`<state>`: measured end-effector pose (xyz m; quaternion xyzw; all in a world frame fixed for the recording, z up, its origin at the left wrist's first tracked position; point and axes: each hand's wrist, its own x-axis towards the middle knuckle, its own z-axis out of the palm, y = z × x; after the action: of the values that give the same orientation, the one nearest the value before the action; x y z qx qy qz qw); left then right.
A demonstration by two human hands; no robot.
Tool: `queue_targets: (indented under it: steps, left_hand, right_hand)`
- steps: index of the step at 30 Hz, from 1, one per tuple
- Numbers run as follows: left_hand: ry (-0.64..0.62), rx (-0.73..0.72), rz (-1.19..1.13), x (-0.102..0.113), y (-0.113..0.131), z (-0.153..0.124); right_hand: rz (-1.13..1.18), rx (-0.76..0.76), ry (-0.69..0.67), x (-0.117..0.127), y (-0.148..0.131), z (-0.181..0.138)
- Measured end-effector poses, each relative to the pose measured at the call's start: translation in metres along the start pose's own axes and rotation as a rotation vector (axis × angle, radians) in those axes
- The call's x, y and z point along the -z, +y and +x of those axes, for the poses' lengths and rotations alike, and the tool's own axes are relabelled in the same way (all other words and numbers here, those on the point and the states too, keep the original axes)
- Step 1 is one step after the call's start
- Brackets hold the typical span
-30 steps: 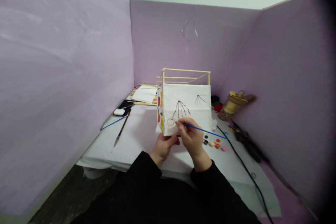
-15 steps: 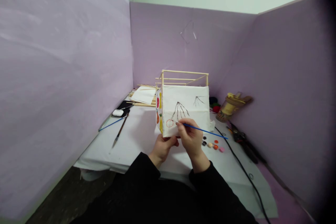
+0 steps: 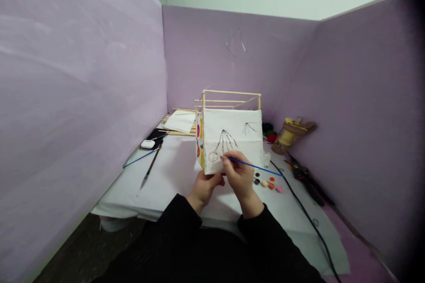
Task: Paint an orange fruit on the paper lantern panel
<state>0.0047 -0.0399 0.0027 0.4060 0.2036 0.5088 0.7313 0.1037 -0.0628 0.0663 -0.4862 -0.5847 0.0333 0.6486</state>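
Note:
A box-shaped lantern [image 3: 232, 139] of thin wooden sticks with white paper sides stands on the white table cover [image 3: 179, 172]. Its near face carries dark branch-like strokes and a small red circle at the lower left; its left face shows coloured fruit. My left hand [image 3: 205, 185] grips the lantern's lower near corner. My right hand [image 3: 238, 174] pinches a thin blue paintbrush [image 3: 255, 166], whose tip touches the paper beside the red circle.
Paint blobs [image 3: 267, 182] lie on the cover right of my hands. Two more brushes [image 3: 146, 163] and a white earbud case [image 3: 148, 143] lie at the left. Sticks and paper [image 3: 181, 121] are stacked behind. A jar [image 3: 288, 135], pliers [image 3: 303, 177] and a black cable [image 3: 308, 216] are at the right. Purple partitions enclose the desk.
The view has tilted up slightly, so everything sits a little lower and further left. Both hands keep their grips, with the brush tip still beside the red circle.

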Motion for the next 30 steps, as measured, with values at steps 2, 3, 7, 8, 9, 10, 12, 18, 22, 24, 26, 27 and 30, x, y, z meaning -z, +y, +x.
queue_targets:
  steps: [2, 3, 7, 8, 9, 10, 12, 18, 22, 24, 26, 27, 30]
  left_hand:
    - [-0.005, -0.008, 0.001, 0.0006, -0.0001, 0.0002]
    - [-0.010, -0.010, 0.003, 0.0009, 0.0000, 0.0002]
    - [-0.029, -0.014, 0.003, 0.0009, 0.0006, 0.0001]
    - [-0.029, -0.016, 0.000, 0.0007, 0.0005, 0.0001]
    - [-0.028, -0.017, -0.004, 0.0005, 0.0004, 0.0001]
    - [-0.025, -0.020, -0.007, 0.0003, 0.0003, 0.0000]
    - [-0.017, -0.022, -0.009, -0.0002, 0.0004, 0.0000]
    - [-0.034, -0.018, -0.020, -0.0004, 0.0014, 0.0000]
    - [-0.036, -0.044, -0.029, 0.0000, 0.0003, 0.0004]
    - [-0.031, -0.044, -0.027, -0.0002, 0.0002, 0.0006]
    - [-0.030, -0.035, -0.025, -0.0005, 0.0008, 0.0006]
    - [-0.030, -0.029, -0.022, -0.0006, 0.0012, 0.0006]
    - [-0.032, -0.026, -0.011, 0.0000, 0.0014, 0.0006]
  right_hand:
    - [-0.012, -0.001, -0.002, 0.0000, -0.0008, 0.0004]
    - [-0.017, 0.000, 0.005, 0.0000, -0.0010, 0.0005]
    - [0.003, 0.014, 0.038, 0.0002, 0.0001, 0.0001]
    - [0.009, 0.016, 0.036, 0.0002, 0.0004, 0.0000]
    - [0.010, 0.016, 0.029, 0.0001, 0.0006, 0.0001]
    - [0.008, 0.015, 0.018, -0.0001, 0.0006, 0.0003]
    - [-0.009, 0.015, 0.003, -0.0003, 0.0000, 0.0008]
    - [-0.014, 0.006, 0.035, 0.0002, -0.0011, 0.0007]
    - [-0.014, 0.003, 0.009, 0.0000, -0.0001, 0.0006]
    - [-0.029, 0.002, 0.004, -0.0002, 0.0005, 0.0005]
    - [-0.032, -0.005, 0.019, -0.0002, 0.0013, 0.0001]
    - [-0.026, -0.010, 0.027, 0.0000, 0.0017, -0.0003]
    - [-0.002, -0.022, 0.034, 0.0004, 0.0026, -0.0010]
